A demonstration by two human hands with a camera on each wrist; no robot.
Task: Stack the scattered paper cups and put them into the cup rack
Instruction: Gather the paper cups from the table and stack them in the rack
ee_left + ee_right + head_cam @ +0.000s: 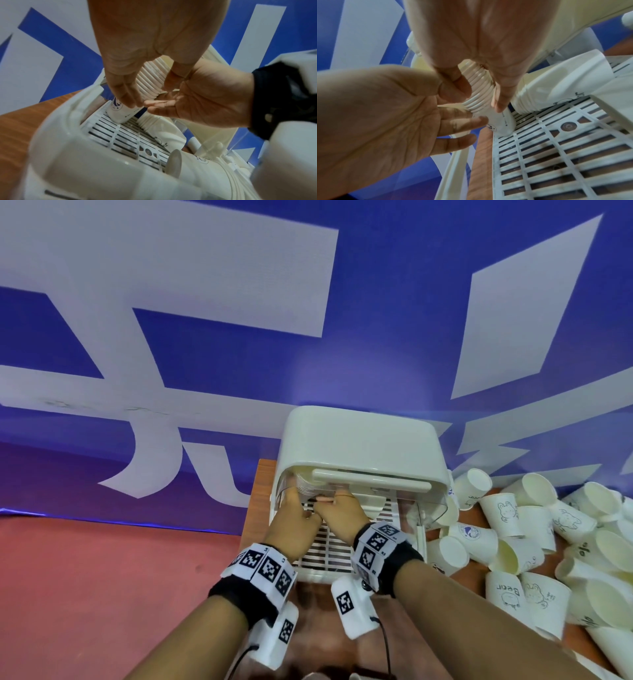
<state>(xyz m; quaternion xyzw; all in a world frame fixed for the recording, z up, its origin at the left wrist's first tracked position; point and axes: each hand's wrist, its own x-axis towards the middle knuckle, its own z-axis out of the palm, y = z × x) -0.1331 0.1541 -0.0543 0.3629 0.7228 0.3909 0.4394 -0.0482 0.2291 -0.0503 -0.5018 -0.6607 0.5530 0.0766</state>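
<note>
Both hands are inside the cup rack (359, 440), which sits at the far left corner of the tabletop (263, 474). My right hand (471, 44) has its grip wrapped around the stack of cups (479, 92), thumb one side, fingers the other, its bottom end resting on the rack's slatted floor (556, 155). My left hand (376, 115) is released, fingers straight, just touching the stack's lowest cup. A second stack (556, 88) lies just beside it. Loose cups (534, 542) are piled along the tabletop's right side.
</note>
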